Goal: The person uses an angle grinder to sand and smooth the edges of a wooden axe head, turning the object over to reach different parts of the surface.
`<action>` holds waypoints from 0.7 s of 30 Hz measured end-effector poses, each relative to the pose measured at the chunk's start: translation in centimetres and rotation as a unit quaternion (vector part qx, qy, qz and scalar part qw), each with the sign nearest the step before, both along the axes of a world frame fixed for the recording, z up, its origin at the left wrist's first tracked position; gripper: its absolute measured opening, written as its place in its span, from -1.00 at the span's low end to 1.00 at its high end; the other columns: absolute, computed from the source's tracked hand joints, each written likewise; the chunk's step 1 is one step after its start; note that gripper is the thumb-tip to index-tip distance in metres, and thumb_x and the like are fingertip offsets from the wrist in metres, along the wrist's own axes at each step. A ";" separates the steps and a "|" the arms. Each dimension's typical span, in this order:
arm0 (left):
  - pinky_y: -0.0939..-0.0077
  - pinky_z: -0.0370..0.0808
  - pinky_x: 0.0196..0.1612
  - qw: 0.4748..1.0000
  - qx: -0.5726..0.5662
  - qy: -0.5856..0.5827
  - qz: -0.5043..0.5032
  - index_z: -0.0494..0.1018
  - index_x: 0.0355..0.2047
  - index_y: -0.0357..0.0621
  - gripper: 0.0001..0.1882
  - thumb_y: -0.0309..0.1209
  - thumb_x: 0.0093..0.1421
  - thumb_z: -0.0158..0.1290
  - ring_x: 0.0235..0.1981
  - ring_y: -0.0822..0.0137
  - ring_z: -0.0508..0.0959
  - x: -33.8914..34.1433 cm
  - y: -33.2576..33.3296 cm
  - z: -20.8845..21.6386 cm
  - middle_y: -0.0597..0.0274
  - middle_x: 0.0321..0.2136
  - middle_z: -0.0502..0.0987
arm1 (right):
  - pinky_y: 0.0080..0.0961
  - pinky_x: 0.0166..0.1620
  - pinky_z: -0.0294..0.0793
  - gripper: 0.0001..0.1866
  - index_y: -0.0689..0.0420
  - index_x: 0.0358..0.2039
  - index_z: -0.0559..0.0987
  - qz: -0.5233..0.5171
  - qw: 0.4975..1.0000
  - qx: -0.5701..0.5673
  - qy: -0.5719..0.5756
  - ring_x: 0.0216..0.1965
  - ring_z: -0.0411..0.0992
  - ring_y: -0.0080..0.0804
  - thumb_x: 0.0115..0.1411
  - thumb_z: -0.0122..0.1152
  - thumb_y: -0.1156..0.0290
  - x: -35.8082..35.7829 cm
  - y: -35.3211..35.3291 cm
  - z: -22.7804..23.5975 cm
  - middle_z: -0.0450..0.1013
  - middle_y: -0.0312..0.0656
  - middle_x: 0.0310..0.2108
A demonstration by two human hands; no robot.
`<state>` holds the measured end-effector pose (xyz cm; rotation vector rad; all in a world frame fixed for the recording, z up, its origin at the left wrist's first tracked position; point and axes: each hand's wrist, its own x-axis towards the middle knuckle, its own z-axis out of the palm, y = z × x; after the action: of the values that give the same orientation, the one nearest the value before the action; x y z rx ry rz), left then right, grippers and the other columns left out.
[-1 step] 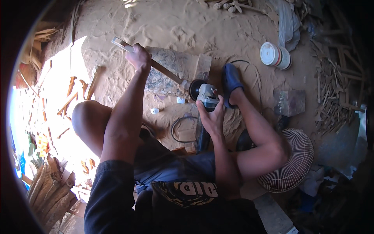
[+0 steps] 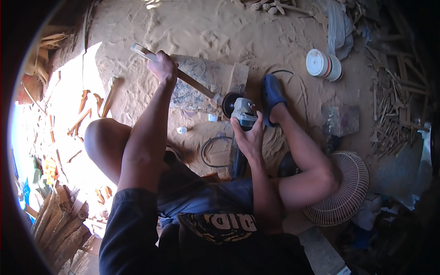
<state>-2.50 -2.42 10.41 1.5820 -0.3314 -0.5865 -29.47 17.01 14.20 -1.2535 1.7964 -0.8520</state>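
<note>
My left hand is wrapped round a long wooden piece, shaped like a handle, near its upper left end. The piece slants down to the right, and its knobbed end meets the dark round disc of an angle grinder, or lies right beside it. With fingers and thumb my right hand grips the grinder's grey head; the dark body hangs down toward my lap. Beneath the wooden piece lies a worn, stained block on the sand.
A fan's round wire guard stands beside my right knee. To the far right is a white lidded bucket. A cable loops on the sand near a small white object. Wooden pieces lie at left, and many sticks at right.
</note>
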 end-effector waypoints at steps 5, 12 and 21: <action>0.24 0.46 -0.70 1.000 0.012 0.006 0.002 0.27 -0.47 -0.34 -0.80 -0.44 0.24 -0.08 -0.70 0.24 0.47 0.1 0.0 0.0 0.14 -0.66 0.40 | -0.11 -0.06 0.59 -0.05 0.40 0.30 0.18 0.010 1.000 -0.002 0.026 -0.14 0.63 0.09 0.14 0.51 0.12 0.3 -0.1 0.0 0.56 0.27 -0.12; 0.24 0.48 -0.68 0.999 0.032 0.027 -0.012 0.30 -0.48 -0.35 -0.78 -0.43 0.24 -0.08 -0.70 0.23 0.48 -0.1 -0.1 0.5 0.13 -0.65 0.40 | -0.07 -0.07 0.59 -0.05 0.37 0.30 0.18 0.014 0.999 0.007 0.047 -0.15 0.64 0.13 0.13 0.51 0.10 0.4 0.0 0.2 0.59 0.26 -0.15; 0.25 0.51 -0.66 0.998 0.028 0.048 -0.008 0.31 -0.42 -0.37 -0.80 -0.43 0.25 -0.06 -0.70 0.23 0.47 0.3 -0.4 0.0 0.14 -0.63 0.41 | -0.11 -0.01 0.55 0.02 0.42 0.32 0.16 0.002 0.998 0.066 0.015 -0.06 0.59 0.12 0.09 0.56 0.10 0.9 -0.2 1.2 0.53 0.31 -0.07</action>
<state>-2.18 -2.85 10.39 1.6002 -0.2586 -0.6868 -28.56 16.84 15.37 -1.1910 1.8422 -0.7039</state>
